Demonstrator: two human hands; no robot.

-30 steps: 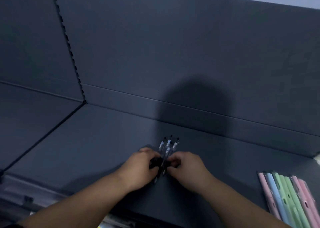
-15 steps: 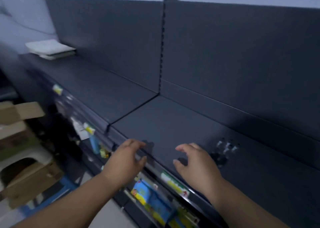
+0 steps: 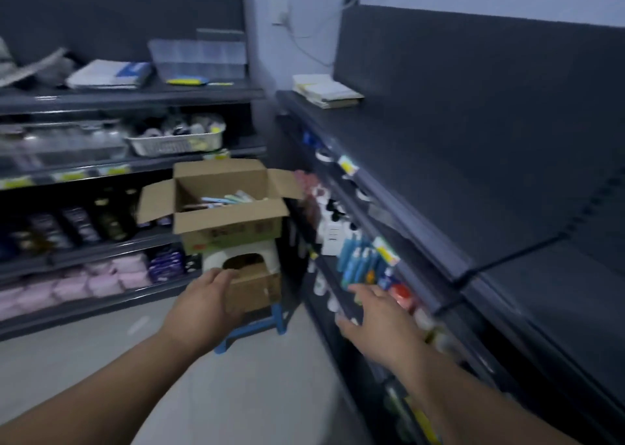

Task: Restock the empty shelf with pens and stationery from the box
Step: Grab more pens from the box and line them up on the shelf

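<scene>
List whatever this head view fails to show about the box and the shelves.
Cardboard box: head view; its front wall hides all but a few pastel items at the top.
Print on the box front: motion blur, unreadable.
Price labels on the shelf edge: blurred, too small to read.
Dark top shelf: cut off by the right edge; the rest is unseen.

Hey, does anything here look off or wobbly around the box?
Yes. The open cardboard box of stationery is perched on a white stool narrower than it, so it overhangs at the left. The stool itself seems stacked on a lower box over a blue stool. That tower looks tippy. Nothing looks spilled.
</scene>
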